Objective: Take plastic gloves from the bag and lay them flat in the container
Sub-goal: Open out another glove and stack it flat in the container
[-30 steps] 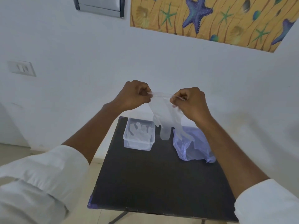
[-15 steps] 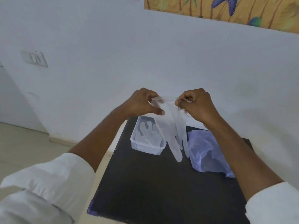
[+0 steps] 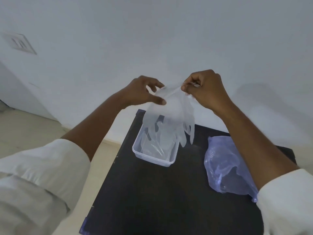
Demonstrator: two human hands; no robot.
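A clear plastic glove [image 3: 171,114] hangs by its cuff, fingers pointing down over the far end of the clear container [image 3: 153,159]. My left hand [image 3: 144,93] pinches the cuff's left side and my right hand [image 3: 205,89] pinches its right side, both above the table. The container stands on the black table [image 3: 169,192] and holds other clear gloves lying inside. To the right lies the bluish plastic bag [image 3: 225,165], partly hidden behind my right forearm.
The table stands against a white wall [image 3: 152,39]. Its left edge drops to a beige floor [image 3: 33,129]. A wall switch plate [image 3: 18,43] is at the upper left. My white sleeves fill both lower corners.
The held glove has shifted left, from between container and bag to hanging over the container. The view has tilted further down and the wall picture has left the frame.
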